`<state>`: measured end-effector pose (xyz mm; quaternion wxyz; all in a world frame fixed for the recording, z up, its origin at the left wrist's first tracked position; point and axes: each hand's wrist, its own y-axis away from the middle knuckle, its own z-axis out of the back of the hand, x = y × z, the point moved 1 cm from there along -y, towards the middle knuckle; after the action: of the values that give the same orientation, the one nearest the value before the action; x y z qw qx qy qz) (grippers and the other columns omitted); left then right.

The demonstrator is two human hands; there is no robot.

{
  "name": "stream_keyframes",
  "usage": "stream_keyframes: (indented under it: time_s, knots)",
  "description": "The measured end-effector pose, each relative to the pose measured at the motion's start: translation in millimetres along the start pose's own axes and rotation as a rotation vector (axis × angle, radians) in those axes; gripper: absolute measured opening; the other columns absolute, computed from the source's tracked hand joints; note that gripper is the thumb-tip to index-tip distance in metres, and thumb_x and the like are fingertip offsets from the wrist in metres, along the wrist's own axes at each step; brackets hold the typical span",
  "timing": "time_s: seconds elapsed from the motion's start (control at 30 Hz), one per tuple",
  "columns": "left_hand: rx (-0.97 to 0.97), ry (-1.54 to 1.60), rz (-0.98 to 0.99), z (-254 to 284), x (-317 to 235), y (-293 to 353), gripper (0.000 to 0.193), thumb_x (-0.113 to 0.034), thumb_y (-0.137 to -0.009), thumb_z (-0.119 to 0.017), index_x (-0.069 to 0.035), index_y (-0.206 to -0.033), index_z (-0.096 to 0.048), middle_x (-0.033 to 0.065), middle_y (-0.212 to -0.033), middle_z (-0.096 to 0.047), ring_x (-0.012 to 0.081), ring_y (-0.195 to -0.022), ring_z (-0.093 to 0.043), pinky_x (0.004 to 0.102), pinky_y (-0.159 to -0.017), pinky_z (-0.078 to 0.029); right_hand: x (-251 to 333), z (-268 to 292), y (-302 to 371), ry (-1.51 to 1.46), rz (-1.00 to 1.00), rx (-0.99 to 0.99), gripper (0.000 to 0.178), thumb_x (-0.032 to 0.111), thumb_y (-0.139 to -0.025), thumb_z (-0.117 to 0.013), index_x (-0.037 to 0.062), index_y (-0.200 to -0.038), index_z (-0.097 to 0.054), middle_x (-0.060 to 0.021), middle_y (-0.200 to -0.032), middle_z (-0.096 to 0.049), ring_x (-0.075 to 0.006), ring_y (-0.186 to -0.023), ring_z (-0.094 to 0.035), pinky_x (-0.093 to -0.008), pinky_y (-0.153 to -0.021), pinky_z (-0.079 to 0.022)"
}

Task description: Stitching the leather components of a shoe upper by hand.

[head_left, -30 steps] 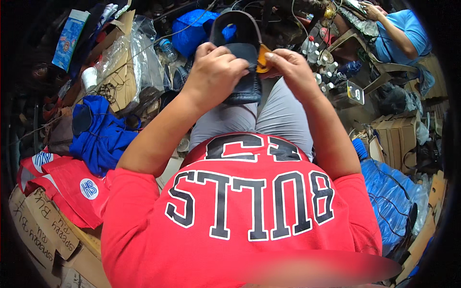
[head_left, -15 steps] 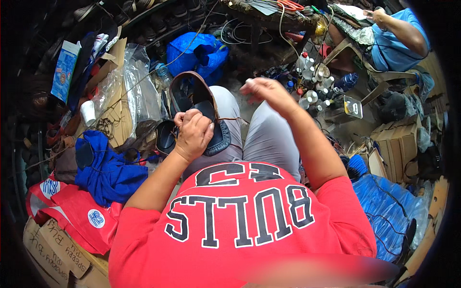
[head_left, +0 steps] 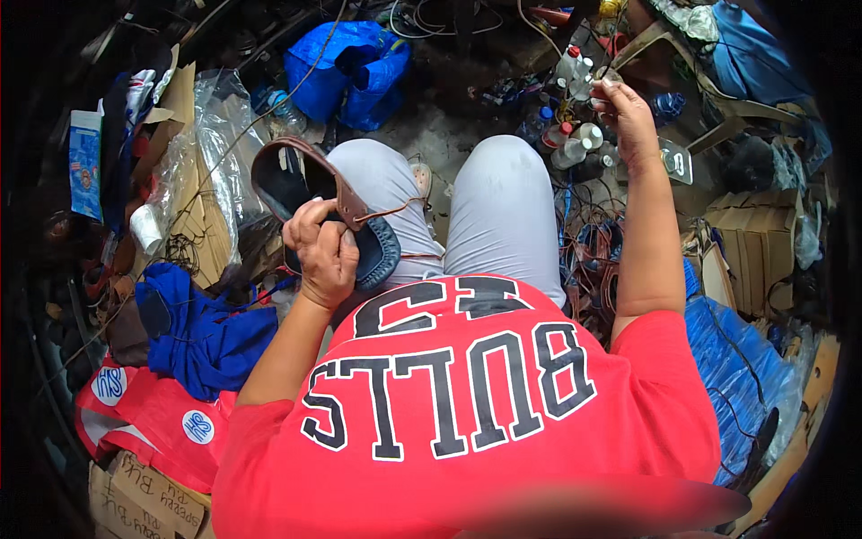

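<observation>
My left hand [head_left: 321, 247] is closed around a shoe [head_left: 379, 254] with a dark blue toe and a brown collar, held above my left thigh. A thin brown lace [head_left: 392, 213] comes from the shoe's side and trails to the right over my knee. Raised far out to the right, my right hand [head_left: 624, 117] has its thumb and forefinger pinched together near the bottles. Whatever sits between those fingertips is too small to make out.
Several bottles [head_left: 570, 153] stand beyond my right knee. A blue bag [head_left: 346, 72] lies ahead, left of centre. Clear plastic and cardboard [head_left: 189, 171] lean at the left, near a blue cloth [head_left: 202, 328]. A chair [head_left: 718, 108] with a person's blue clothing stands at the far right.
My right hand has swung outward to the right, away from the shoe. My left hand and the shoe have shifted slightly left, and the shoe has tilted. The view has moved too.
</observation>
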<state>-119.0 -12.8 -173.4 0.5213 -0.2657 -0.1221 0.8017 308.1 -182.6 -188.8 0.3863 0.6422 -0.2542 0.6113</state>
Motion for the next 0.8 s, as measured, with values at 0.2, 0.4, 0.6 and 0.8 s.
stream_keyframes:
  time_s: [0.2, 0.4, 0.6, 0.8]
  knots:
    - [0.065, -0.064, 0.024, 1.0, 2.6, -0.3, 0.019, -0.018, -0.08, -0.054, -0.004, -0.088, -0.064, 0.0117, -0.11, -0.054, 0.0298, -0.108, -0.046, 0.0391, -0.094, -0.028, -34.9, -31.1, -14.4, 0.23, -0.117, 0.146, 0.027, 0.033, -0.082, -0.063, 0.0105, -0.096, -0.067, -0.001, -0.085, -0.064, -0.0074, -0.068, -0.053, -0.0199, -0.057, -0.039]
    - [0.085, -0.023, 0.002, -2.1, 4.8, -5.3, 0.022, -0.024, -0.075, -0.057, -0.007, -0.087, -0.065, 0.0095, -0.106, -0.053, 0.0267, -0.108, -0.046, 0.0395, -0.092, -0.026, -74.9, -110.8, -56.9, 0.499, 0.032, 0.335, 0.033, 0.034, -0.08, -0.063, 0.0074, -0.098, -0.066, -0.0085, -0.091, -0.066, -0.0189, -0.078, -0.061, -0.0315, -0.066, -0.047]
    - [0.077, -0.041, 0.022, -2.8, 5.7, -6.7, 0.022, -0.024, -0.074, -0.057, -0.008, -0.087, -0.065, 0.0086, -0.105, -0.052, 0.0254, -0.105, -0.046, 0.0385, -0.09, -0.027, -60.4, -138.6, -151.9, 1.063, 0.43, -0.191, 0.042, 0.039, -0.081, -0.055, 0.0112, -0.112, -0.061, -0.018, -0.115, -0.058, -0.0363, -0.108, -0.053, -0.044, -0.092, -0.042]
    - [0.054, -0.077, 0.047, -3.9, 5.4, -7.4, 0.019, -0.023, -0.074, -0.061, -0.008, -0.083, -0.065, 0.007, -0.102, -0.054, 0.0245, -0.101, -0.049, 0.0385, -0.086, -0.03, -51.8, -124.6, -186.4, 1.238, 0.549, -0.135, 0.05, 0.027, -0.085, -0.048, 0.0142, -0.133, -0.042, -0.0175, -0.132, -0.047, -0.0352, -0.12, -0.045, -0.0442, -0.099, -0.038]
